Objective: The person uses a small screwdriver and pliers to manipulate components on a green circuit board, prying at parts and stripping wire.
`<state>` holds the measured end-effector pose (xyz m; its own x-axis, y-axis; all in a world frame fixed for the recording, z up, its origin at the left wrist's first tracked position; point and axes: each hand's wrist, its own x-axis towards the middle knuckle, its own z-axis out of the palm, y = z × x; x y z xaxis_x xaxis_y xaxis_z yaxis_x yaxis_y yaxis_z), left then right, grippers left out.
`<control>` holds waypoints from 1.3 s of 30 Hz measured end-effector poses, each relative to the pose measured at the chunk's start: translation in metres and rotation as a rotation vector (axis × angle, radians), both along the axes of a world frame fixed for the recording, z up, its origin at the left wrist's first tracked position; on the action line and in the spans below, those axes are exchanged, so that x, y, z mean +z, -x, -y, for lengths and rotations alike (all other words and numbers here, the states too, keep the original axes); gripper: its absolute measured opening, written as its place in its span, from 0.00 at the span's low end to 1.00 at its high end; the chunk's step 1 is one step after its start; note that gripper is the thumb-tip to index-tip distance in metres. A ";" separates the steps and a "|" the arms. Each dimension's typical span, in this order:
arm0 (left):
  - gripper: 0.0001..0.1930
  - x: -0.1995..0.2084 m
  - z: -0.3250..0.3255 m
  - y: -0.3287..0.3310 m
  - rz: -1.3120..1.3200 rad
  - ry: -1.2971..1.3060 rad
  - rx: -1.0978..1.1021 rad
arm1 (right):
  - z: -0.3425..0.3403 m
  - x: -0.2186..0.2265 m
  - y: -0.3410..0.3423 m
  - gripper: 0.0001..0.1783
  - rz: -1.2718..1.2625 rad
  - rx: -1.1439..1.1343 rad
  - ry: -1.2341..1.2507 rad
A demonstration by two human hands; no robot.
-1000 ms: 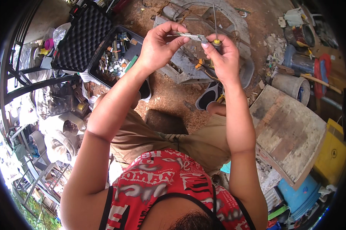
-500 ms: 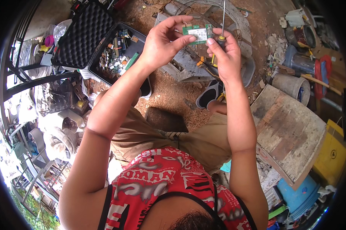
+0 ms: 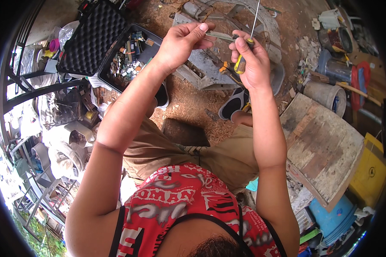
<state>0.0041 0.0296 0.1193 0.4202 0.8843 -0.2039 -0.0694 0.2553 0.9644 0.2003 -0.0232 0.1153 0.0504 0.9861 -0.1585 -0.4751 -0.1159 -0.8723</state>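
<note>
A small green circuit board (image 3: 221,36) is turned nearly edge-on between my hands, above a round grey metal piece. My left hand (image 3: 182,45) pinches its left end with thumb and fingers. The fingertips of my right hand (image 3: 255,62) are at its right end; whether they touch it I cannot tell. That same hand is closed around a screwdriver with a yellow and black handle (image 3: 240,65). Its thin metal shaft (image 3: 255,19) points up and away. Beyond and below the hands, a tool with an orange-yellow end (image 3: 224,67) lies on the metal piece.
An opened black case, its lid lined with bumpy foam (image 3: 94,36), stands at the left; its lower half (image 3: 106,79) holds many loose electronic parts. The grey metal piece (image 3: 276,47) lies on shavings-covered ground. To the right are a worn wooden board (image 3: 321,145), a bucket (image 3: 323,96) and a yellow panel (image 3: 368,173).
The circuit board has turned from label-up to almost edge-on. My left thumb has shifted up along it. The screwdriver has tilted, and more of its handle shows below my right fingers.
</note>
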 end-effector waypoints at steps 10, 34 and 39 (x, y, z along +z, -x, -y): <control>0.19 -0.001 0.002 -0.003 0.014 -0.002 0.014 | 0.001 -0.001 0.000 0.21 0.028 0.017 -0.066; 0.19 -0.005 0.007 -0.002 0.069 -0.428 0.044 | 0.001 0.000 -0.003 0.22 -0.141 0.021 0.058; 0.20 -0.006 0.006 -0.002 0.056 -0.437 0.047 | 0.001 0.000 -0.002 0.21 -0.152 0.018 0.072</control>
<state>0.0056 0.0233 0.1131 0.3773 0.9007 0.2152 -0.1261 -0.1803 0.9755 0.2028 -0.0241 0.1153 0.0031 0.9723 -0.2335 -0.5981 -0.1853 -0.7797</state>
